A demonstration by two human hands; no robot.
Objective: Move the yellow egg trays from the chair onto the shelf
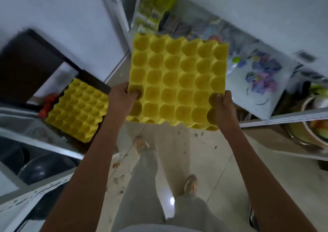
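yellow egg trays number two in this view. one egg tray point(177, 80) is held up in the air in front of the person, roughly level, cup side up, above the pale floor point(221, 160). it shows six cups across and five full rows, with a part row at the near edge. the left hand point(122, 96) grips its left edge near the near corner, thumb pressed into a cup on top and the other fingers curled under and hidden. the right hand point(223, 105) grips the right edge near the near corner the same way, thumb on top, remaining fingers out of sight below. both hands are closed on this tray, and both bare forearms reach up from the bottom of the view.

the second egg tray point(76, 107) lies flat to the left, well apart from the held one, on a dark surface point(26, 63) that may be the chair; the blur makes that hard to tell. something red-orange point(47, 104) lies just beside its left edge.

to the right stands a white shelf point(284, 120) with blurred clutter, including a pale sheet with a purple flower print point(262, 77). two feet in sandals show on the floor below, left point(142, 144) and right point(190, 183).
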